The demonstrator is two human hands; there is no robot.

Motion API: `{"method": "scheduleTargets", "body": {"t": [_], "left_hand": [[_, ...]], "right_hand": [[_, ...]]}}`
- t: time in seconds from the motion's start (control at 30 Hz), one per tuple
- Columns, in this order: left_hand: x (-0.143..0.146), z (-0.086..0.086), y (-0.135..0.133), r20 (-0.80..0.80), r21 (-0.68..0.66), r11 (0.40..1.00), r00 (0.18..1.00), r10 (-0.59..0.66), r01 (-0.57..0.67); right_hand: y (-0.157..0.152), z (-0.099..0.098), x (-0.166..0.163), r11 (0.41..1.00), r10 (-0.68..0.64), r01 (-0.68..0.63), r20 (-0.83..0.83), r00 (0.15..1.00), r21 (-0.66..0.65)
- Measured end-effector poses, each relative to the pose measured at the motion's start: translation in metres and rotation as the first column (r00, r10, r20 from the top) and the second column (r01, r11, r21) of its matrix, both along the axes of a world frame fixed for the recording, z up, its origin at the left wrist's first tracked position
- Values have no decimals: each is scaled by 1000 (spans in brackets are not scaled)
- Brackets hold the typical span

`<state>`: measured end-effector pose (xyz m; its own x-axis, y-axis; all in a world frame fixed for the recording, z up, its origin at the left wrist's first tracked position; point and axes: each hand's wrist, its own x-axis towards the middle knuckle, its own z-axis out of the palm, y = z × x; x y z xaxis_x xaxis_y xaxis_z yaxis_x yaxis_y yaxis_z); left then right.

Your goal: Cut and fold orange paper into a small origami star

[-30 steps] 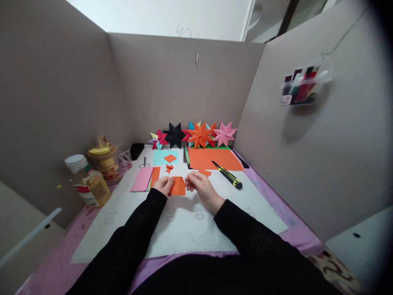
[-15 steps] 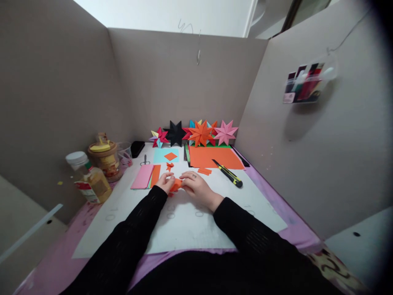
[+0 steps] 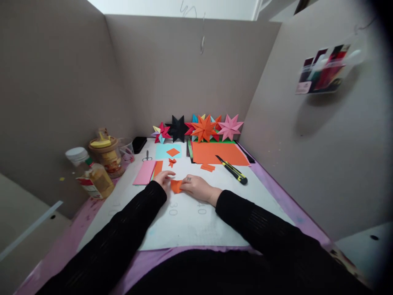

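A small orange square of paper lies low over the white board, between my two hands. My right hand pinches its right edge with the fingers pressed together. Just left of the paper is my left hand, its fingers apart and holding nothing. Beyond the hands lie a small folded orange piece and some orange paper strips. A stack of pink and orange paper is close to my left hand.
A yellow-black utility knife lies at the right, near large orange sheets. Small scissors and a light-blue sheet are at the back. Folded paper stars line the rear wall. A glue bottle stands left.
My left hand has let go of the orange paper and moved slightly left. The paper now shows flatter in my right hand. The camera view has tilted down a little.
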<state>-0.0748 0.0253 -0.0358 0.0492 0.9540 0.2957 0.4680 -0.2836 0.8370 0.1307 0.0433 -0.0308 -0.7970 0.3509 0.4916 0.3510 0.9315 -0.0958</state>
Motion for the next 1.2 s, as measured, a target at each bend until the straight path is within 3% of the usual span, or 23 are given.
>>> {"method": "scheduleTargets", "body": {"t": [0.03,0.1,0.17,0.27,0.4,0.57,0.77,1.2], "left_hand": [[-5,0,0,-143,90,993,987,-66,80],[-14,1,-1,-319,113,961,925,-207,254],[-20,2,-3,-355,107,931,889,-291,348],[-22,3,-5,-296,102,915,890,-346,390],[-20,0,-4,-221,54,932,915,-338,357],[-19,-7,3,-373,11,953,886,-276,302],[-15,-11,6,-475,9,974,858,-195,227],[-12,-12,5,-486,14,984,861,-150,180]], "right_hand": [[0,-2,0,999,17,-18,-16,1000,-34],[0,-4,0,992,49,-57,-77,996,-112],[-1,-5,0,980,69,-91,-126,990,-177],[-2,-3,-1,965,77,-108,-138,987,-238],[-3,3,-1,925,66,-120,-158,985,-360],[1,5,-2,835,-74,-44,-191,979,-548],[2,3,-13,816,-122,1,-170,978,-579],[-2,4,-25,805,-302,214,-72,950,-553]]}}
